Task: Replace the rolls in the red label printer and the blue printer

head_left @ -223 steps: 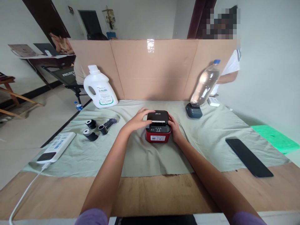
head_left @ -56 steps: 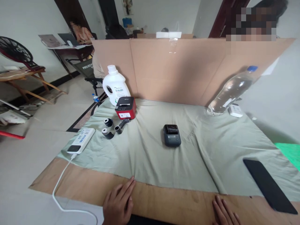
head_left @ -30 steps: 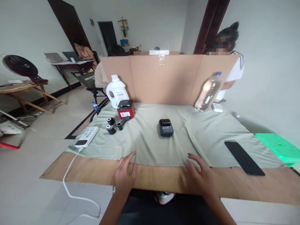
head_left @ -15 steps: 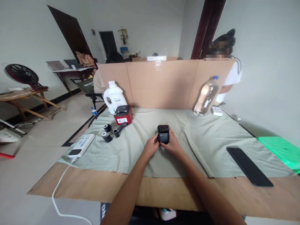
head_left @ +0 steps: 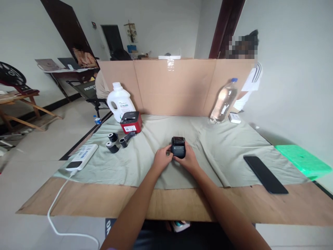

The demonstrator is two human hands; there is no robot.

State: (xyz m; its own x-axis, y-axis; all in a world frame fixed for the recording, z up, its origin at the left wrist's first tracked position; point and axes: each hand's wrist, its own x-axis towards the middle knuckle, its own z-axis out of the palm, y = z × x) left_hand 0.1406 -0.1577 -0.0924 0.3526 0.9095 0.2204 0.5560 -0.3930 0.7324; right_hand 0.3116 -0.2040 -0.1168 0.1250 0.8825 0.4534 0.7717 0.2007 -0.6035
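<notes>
A small dark grey printer (head_left: 178, 147) sits on the grey-green cloth (head_left: 229, 152) in the middle of the table. My left hand (head_left: 161, 160) grips its left side and my right hand (head_left: 188, 161) grips its right side, fingers curled round it. A red and black printer (head_left: 130, 122) stands at the back left beside a white jug (head_left: 119, 102). Three black rolls (head_left: 112, 141) lie in front of the red printer.
A white power bank (head_left: 80, 157) with a cable lies at the left edge. A black phone (head_left: 265, 169) lies at the right. A clear water bottle (head_left: 223, 100) leans on the cardboard screen (head_left: 177, 86). Another person (head_left: 248, 78) stands behind the screen, and a green stool (head_left: 303, 161) stands at the right.
Both hands left the table's front edge and took hold of the small dark printer; over the last half second they drew it slightly nearer. Earlier, the red printer was at the centre.
</notes>
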